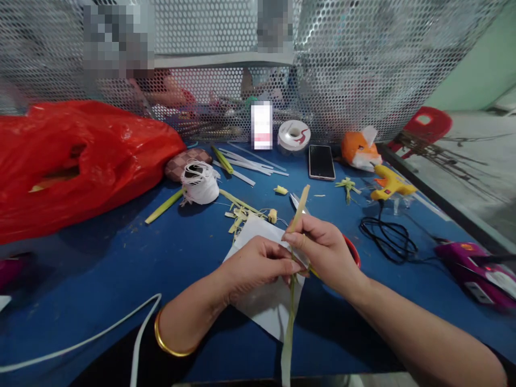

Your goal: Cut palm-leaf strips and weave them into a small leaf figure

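Note:
My left hand pinches a pale green leaf strip, whose long end hangs down past the table's front edge. Just above it, my right hand grips the strip's upper part, and its yellowish tip sticks up from the fingers. Both hands are close together over a white sheet of paper. A scissors blade shows behind the right hand; the rest is mostly hidden. Part of a red rim peeks out beside the right wrist. Small leaf scraps lie beyond the paper.
A red plastic bag fills the left side. A white string spool, a ribbon roll, a phone and an orange tissue pack stand further back. On the right are a yellow glue gun and a purple power strip.

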A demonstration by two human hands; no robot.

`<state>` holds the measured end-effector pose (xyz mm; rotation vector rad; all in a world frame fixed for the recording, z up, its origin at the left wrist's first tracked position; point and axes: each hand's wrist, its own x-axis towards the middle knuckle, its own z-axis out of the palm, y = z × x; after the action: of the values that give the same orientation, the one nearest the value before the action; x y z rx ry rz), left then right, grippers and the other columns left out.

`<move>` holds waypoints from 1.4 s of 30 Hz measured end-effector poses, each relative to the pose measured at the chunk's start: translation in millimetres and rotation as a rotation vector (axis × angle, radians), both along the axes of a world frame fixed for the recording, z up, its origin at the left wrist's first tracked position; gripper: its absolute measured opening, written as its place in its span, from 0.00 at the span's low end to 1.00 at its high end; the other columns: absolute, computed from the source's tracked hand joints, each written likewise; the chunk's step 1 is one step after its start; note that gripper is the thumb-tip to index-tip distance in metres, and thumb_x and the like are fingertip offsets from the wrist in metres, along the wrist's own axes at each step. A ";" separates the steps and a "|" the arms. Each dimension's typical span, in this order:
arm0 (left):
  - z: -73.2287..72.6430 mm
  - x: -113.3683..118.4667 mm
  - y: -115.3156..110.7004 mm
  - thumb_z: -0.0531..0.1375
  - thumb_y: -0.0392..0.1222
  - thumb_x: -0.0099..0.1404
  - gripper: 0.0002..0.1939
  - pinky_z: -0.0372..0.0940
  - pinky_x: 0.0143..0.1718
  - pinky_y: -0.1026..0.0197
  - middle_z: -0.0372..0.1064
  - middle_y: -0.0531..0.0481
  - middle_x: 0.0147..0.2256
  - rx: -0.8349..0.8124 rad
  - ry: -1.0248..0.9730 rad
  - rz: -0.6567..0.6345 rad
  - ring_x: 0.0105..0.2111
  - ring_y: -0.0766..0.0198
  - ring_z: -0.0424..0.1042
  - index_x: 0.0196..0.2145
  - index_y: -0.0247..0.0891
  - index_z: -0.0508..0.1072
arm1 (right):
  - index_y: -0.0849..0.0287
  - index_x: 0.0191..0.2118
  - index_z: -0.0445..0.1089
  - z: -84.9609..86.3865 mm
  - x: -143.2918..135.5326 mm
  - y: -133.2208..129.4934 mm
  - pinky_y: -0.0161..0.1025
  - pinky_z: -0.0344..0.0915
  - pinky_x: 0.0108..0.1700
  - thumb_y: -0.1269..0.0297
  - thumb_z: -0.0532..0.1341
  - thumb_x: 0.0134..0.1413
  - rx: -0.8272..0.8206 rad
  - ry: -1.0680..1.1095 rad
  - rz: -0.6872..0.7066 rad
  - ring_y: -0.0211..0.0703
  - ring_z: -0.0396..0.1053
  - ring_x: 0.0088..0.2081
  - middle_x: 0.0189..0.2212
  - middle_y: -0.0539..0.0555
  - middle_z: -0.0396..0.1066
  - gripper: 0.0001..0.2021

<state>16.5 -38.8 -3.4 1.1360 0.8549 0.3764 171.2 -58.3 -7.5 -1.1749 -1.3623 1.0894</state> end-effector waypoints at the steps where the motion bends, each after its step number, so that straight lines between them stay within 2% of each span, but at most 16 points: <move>1: -0.2 0.2 -0.4 0.64 0.42 0.54 0.08 0.44 0.21 0.63 0.65 0.53 0.16 0.003 0.001 -0.003 0.17 0.71 0.51 0.22 0.36 0.80 | 0.59 0.23 0.66 -0.1 0.1 0.0 0.33 0.57 0.25 0.65 0.62 0.52 0.010 -0.013 -0.003 0.35 0.60 0.24 0.21 0.47 0.64 0.09; 5: 0.1 1.2 -1.2 0.65 0.42 0.53 0.08 0.44 0.20 0.64 0.64 0.53 0.17 -0.004 -0.020 -0.003 0.17 0.73 0.50 0.22 0.35 0.79 | 0.58 0.23 0.66 1.7 1.3 1.9 0.33 0.58 0.25 0.64 0.63 0.53 0.015 -0.023 0.002 0.35 0.60 0.24 0.21 0.47 0.64 0.10; 8: 0.6 1.0 -0.2 0.65 0.45 0.54 0.10 0.45 0.20 0.65 0.67 0.52 0.19 -0.044 -0.054 0.019 0.17 0.73 0.53 0.27 0.35 0.81 | 0.58 0.25 0.68 4.8 3.4 4.8 0.34 0.61 0.29 0.62 0.61 0.55 0.004 -0.061 -0.021 0.37 0.63 0.26 0.23 0.48 0.67 0.10; 11: 1.6 -0.3 2.4 0.64 0.49 0.57 0.14 0.47 0.20 0.66 0.69 0.50 0.22 -0.091 -0.109 0.102 0.18 0.73 0.57 0.31 0.34 0.82 | 0.58 0.35 0.73 6.4 7.3 6.5 0.37 0.63 0.37 0.62 0.58 0.58 0.081 -0.133 -0.151 0.41 0.68 0.35 0.31 0.52 0.72 0.08; 13: 2.6 -1.5 4.7 0.63 0.49 0.58 0.15 0.48 0.21 0.67 0.69 0.48 0.24 -0.114 -0.143 0.161 0.20 0.72 0.59 0.33 0.34 0.82 | 0.57 0.40 0.72 7.1 10.2 5.8 0.38 0.63 0.40 0.63 0.58 0.60 0.178 -0.164 -0.289 0.42 0.67 0.37 0.35 0.52 0.72 0.08; 15: 3.6 -2.6 6.8 0.62 0.49 0.58 0.15 0.49 0.21 0.67 0.70 0.48 0.25 -0.119 -0.169 0.223 0.21 0.71 0.60 0.34 0.34 0.82 | 0.57 0.36 0.70 9.0 12.5 3.7 0.36 0.62 0.37 0.62 0.58 0.60 0.249 -0.196 -0.381 0.40 0.66 0.33 0.31 0.51 0.70 0.06; 16: 3.9 -3.1 7.7 0.63 0.48 0.58 0.14 0.50 0.22 0.66 0.70 0.48 0.25 -0.115 -0.179 0.256 0.21 0.71 0.61 0.34 0.34 0.81 | 0.57 0.32 0.69 10.5 13.3 2.5 0.36 0.61 0.35 0.61 0.57 0.61 0.260 -0.216 -0.384 0.39 0.65 0.30 0.28 0.50 0.68 0.08; 19: 3.7 -3.8 9.7 0.66 0.43 0.55 0.11 0.54 0.25 0.66 0.70 0.50 0.26 -0.062 -0.196 0.348 0.23 0.71 0.62 0.36 0.36 0.81 | 0.57 0.22 0.64 15.1 13.5 0.0 0.35 0.57 0.28 0.59 0.55 0.62 0.204 -0.322 -0.221 0.37 0.60 0.24 0.19 0.48 0.63 0.17; 22: 2.0 -3.1 10.5 0.68 0.41 0.53 0.11 0.57 0.28 0.66 0.71 0.51 0.27 0.013 -0.203 0.426 0.25 0.70 0.63 0.35 0.37 0.81 | 0.58 0.22 0.65 14.8 10.8 -0.2 0.34 0.56 0.25 0.58 0.58 0.59 0.091 -0.402 0.038 0.36 0.61 0.23 0.19 0.47 0.64 0.16; 24: 1.3 -1.7 10.2 0.68 0.41 0.53 0.11 0.58 0.29 0.66 0.72 0.51 0.28 0.053 -0.201 0.465 0.25 0.70 0.63 0.35 0.37 0.80 | 0.57 0.24 0.64 11.5 8.4 -0.1 0.33 0.57 0.26 0.60 0.57 0.60 0.061 -0.412 0.140 0.36 0.61 0.23 0.19 0.47 0.64 0.14; 27: 2.6 1.0 8.3 0.67 0.40 0.54 0.09 0.58 0.27 0.66 0.71 0.51 0.25 0.113 -0.167 0.501 0.23 0.71 0.62 0.33 0.35 0.80 | 0.57 0.24 0.62 6.5 5.6 -1.7 0.33 0.56 0.26 0.63 0.53 0.64 0.148 -0.464 0.142 0.35 0.59 0.23 0.19 0.46 0.61 0.15; 32: 2.7 4.5 4.4 0.66 0.38 0.53 0.06 0.59 0.25 0.66 0.70 0.52 0.22 0.149 -0.152 0.577 0.21 0.71 0.63 0.30 0.34 0.80 | 0.56 0.23 0.56 5.0 4.8 -5.2 0.34 0.53 0.26 0.66 0.53 0.64 0.306 -0.565 0.149 0.36 0.57 0.23 0.20 0.47 0.59 0.15; 42: -4.6 6.4 5.2 0.67 0.37 0.51 0.06 0.62 0.25 0.66 0.71 0.52 0.22 0.040 -0.213 0.625 0.20 0.71 0.65 0.29 0.34 0.79 | 0.56 0.24 0.58 6.0 3.3 -6.5 0.34 0.54 0.26 0.67 0.53 0.63 0.333 -0.563 0.188 0.36 0.57 0.23 0.20 0.47 0.59 0.14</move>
<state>22.9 -33.5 -8.0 0.8242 1.0031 1.0146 174.6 -64.8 -1.5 -1.1617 -2.0334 0.6318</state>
